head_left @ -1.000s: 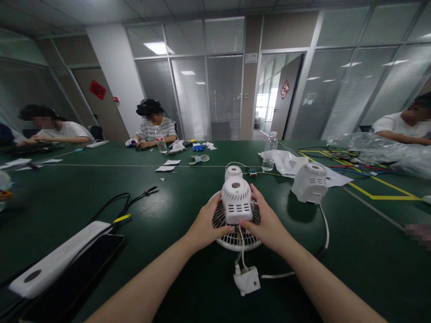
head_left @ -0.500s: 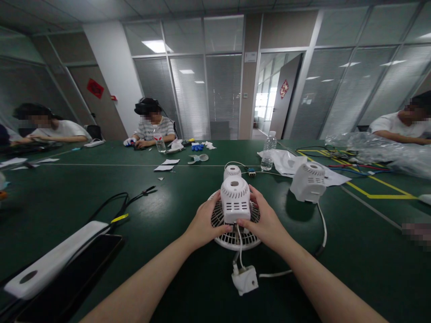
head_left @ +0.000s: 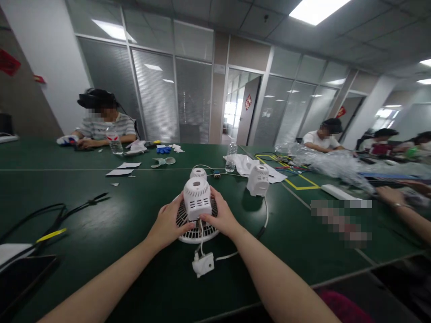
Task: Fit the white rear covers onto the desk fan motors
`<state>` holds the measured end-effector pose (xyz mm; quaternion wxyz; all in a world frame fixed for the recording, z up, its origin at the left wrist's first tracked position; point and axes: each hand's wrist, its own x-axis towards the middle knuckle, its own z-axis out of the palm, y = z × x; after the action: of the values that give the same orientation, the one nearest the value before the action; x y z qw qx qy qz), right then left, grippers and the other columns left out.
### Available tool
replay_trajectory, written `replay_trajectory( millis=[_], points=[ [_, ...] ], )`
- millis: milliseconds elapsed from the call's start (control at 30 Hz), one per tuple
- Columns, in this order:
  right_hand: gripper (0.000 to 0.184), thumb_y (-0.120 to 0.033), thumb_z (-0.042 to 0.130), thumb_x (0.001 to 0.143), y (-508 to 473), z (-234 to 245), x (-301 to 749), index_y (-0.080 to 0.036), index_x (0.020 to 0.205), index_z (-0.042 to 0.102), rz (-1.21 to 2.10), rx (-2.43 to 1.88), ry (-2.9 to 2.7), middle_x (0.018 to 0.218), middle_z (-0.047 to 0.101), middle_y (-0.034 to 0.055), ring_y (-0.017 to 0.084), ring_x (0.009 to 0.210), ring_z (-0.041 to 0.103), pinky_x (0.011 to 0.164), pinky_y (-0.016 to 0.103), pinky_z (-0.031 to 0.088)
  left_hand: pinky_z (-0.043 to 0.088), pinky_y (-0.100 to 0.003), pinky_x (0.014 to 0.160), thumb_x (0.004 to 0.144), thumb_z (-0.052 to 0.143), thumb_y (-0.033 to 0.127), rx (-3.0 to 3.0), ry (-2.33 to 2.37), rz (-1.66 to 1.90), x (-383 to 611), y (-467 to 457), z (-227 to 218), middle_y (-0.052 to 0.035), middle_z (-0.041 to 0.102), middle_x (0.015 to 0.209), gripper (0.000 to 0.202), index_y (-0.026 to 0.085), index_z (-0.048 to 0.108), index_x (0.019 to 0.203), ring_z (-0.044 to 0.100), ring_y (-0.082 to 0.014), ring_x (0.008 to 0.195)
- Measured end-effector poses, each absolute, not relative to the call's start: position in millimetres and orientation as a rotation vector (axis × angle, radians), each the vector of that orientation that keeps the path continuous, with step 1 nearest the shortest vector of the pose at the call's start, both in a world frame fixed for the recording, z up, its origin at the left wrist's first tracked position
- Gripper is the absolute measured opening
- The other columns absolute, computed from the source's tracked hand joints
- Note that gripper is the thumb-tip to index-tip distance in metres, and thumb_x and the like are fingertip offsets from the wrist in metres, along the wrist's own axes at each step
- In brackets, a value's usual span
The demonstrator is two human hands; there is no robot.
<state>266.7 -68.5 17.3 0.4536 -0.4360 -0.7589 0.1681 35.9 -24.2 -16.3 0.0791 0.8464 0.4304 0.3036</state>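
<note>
White housing (head_left: 198, 199), held between left hand (head_left: 166, 225) and right hand (head_left: 225, 217), sits over the grille (head_left: 191, 240), the corded box (head_left: 204, 265) apparently loose.

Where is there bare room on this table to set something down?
One bare patch lies between the black cables and the left hand. Another is right of the white cord, below the yellow tape. It is crowded where both hands hold the cover over the grille, and around the plastic wrap.

L/R forearms (head_left: 276, 269) bare, fingers (head_left: 185, 228) bare & slim.
</note>
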Motion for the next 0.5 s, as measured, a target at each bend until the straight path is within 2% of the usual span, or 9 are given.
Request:
replay_trajectory(
  millis=[133, 267, 400, 500],
  points=[
    [0.09, -0.048, 0.074, 0.075, -75.4, 18.4, 266.4, -0.021, 0.147, 0.029, 0.405, -1.106, -1.889, 0.149, 0.043, 0.0127, 0.032, 0.138, 0.039, 0.114, 0.051, 0.029, 0.033, -0.055, 0.106, 0.077, 0.064, 0.056, 2.539, 1.357, 0.835, 38.5, -29.8, -9.6, -0.0183, 0.045, 0.145, 0.099, 0.019, 0.009, 0.152, 0.044, -0.0381, 0.132],
    [0.085, -0.048, 0.072, 0.077, -79.8, 20.0, 266.4, -0.025, 0.147, 0.03, 0.398, -1.155, -1.896, 0.147, 0.046, 0.0092, 0.031, 0.137, 0.04, 0.114, 0.051, 0.03, 0.034, -0.058, 0.104, 0.072, 0.065, 0.063, 2.501, 1.411, 0.756, 42.0, -26.6, -0.8, -0.0221, 0.048, 0.142, 0.115, 0.015, -0.002, 0.152, 0.047, -0.0409, 0.129],
    [0.087, -0.049, 0.072, 0.077, -80.1, 21.4, 267.9, -0.026, 0.148, 0.028, 0.4, -1.173, -1.898, 0.147, 0.046, 0.0086, 0.03, 0.136, 0.041, 0.113, 0.048, 0.033, 0.034, -0.06, 0.105, 0.063, 0.072, 0.063, 2.504, 1.347, 0.701, 44.7, -11.2, 6.8, -0.0214, 0.05, 0.139, 0.117, 0.014, 0.012, 0.15, 0.048, -0.0439, 0.128],
    [0.089, -0.047, 0.073, 0.077, -77.9, 21.5, 269.1, -0.023, 0.148, 0.026, 0.423, -1.118, -1.899, 0.147, 0.046, 0.0098, 0.028, 0.135, 0.043, 0.113, 0.044, 0.034, 0.039, -0.055, 0.105, 0.058, 0.077, 0.06, 2.466, 1.196, 0.705, 45.2, 0.8, 11.4, -0.0192, 0.047, 0.142, 0.119, 0.015, 0.014, 0.149, 0.05, -0.0405, 0.127]
  ],
)
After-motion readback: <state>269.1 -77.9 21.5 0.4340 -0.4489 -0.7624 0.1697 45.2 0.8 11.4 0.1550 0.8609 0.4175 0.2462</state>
